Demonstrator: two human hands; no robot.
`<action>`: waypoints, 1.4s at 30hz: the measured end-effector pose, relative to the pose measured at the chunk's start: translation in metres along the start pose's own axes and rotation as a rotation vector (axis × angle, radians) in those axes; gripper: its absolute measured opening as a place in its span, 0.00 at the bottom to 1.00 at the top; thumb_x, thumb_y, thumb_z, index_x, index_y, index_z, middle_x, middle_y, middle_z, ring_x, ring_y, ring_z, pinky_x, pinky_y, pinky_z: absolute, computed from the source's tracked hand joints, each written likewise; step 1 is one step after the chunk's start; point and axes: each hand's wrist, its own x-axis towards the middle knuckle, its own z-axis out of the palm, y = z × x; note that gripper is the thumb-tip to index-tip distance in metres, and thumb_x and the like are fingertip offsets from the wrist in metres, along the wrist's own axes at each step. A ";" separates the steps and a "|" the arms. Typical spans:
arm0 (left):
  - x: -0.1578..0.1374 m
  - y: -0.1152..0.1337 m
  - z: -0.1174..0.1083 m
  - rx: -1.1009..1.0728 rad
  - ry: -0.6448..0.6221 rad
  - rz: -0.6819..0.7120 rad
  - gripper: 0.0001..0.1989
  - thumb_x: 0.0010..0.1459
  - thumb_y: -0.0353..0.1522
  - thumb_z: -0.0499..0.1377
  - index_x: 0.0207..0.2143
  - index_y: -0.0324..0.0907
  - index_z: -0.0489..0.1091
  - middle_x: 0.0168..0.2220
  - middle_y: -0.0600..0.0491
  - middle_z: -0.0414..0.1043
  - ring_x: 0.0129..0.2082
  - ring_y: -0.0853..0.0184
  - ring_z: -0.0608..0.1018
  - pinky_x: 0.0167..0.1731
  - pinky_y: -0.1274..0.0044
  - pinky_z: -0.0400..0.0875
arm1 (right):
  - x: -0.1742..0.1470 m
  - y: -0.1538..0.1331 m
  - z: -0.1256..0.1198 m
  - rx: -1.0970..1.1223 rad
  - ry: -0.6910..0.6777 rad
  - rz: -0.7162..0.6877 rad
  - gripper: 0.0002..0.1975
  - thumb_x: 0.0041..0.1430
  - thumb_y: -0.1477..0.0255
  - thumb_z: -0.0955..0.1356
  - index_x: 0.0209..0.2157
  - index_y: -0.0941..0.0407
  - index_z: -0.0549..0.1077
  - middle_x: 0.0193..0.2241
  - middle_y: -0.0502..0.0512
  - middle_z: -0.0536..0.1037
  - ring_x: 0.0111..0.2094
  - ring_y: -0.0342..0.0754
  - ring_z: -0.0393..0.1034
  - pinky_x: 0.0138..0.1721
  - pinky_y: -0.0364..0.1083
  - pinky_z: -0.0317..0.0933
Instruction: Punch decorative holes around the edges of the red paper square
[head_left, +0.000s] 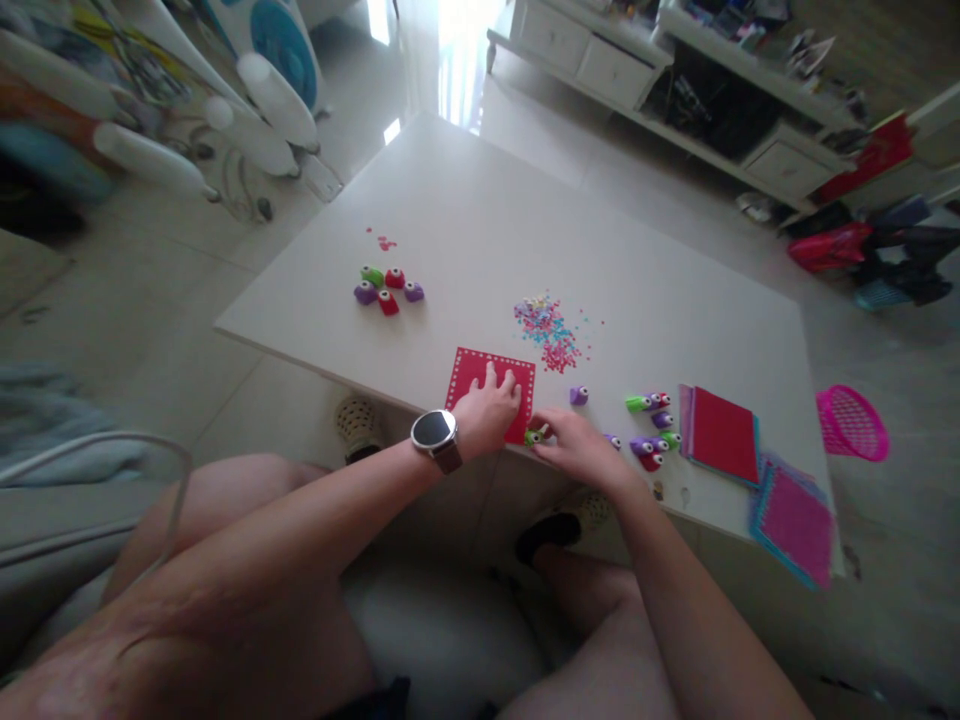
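Note:
A square red sheet of paper [471,372] with small holes punched along its edges lies at the table's near edge. My left hand [489,408] rests on it, fingers spread flat; a watch is on that wrist. At the sheet's lower right corner, my right hand [562,440] has its fingers closed around a green craft punch [533,437], which sits against the paper's edge. Just beyond that hand stands a purple craft punch [578,395]. Another purple punch [613,441] is partly hidden behind the right hand.
A heap of punched paper bits [551,335] lies beyond the sheet. Coloured punches stand in groups at left [387,300] and right [646,446]. A red paper stack [720,432] and punched sheets [795,515] lie at the right end, near a pink basket [853,433].

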 end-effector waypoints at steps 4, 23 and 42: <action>-0.001 0.000 -0.001 -0.004 0.004 -0.018 0.39 0.61 0.32 0.69 0.71 0.31 0.62 0.73 0.26 0.58 0.74 0.30 0.60 0.62 0.48 0.75 | 0.003 0.008 0.000 0.163 -0.010 -0.001 0.04 0.68 0.76 0.72 0.44 0.58 0.79 0.42 0.57 0.83 0.39 0.49 0.77 0.43 0.45 0.67; 0.002 0.002 -0.004 -0.063 -0.006 -0.051 0.43 0.63 0.54 0.66 0.68 0.31 0.67 0.72 0.26 0.59 0.73 0.28 0.60 0.59 0.48 0.75 | 0.011 0.004 0.006 0.272 0.019 0.074 0.05 0.64 0.81 0.74 0.39 0.57 0.82 0.38 0.54 0.85 0.39 0.49 0.77 0.42 0.44 0.66; 0.009 0.017 -0.001 -0.066 -0.069 -0.144 0.42 0.68 0.49 0.62 0.73 0.32 0.61 0.77 0.26 0.49 0.77 0.26 0.50 0.66 0.41 0.66 | 0.033 -0.009 0.004 0.090 0.085 0.337 0.16 0.49 0.81 0.82 0.29 0.56 0.74 0.28 0.50 0.78 0.32 0.46 0.72 0.34 0.43 0.60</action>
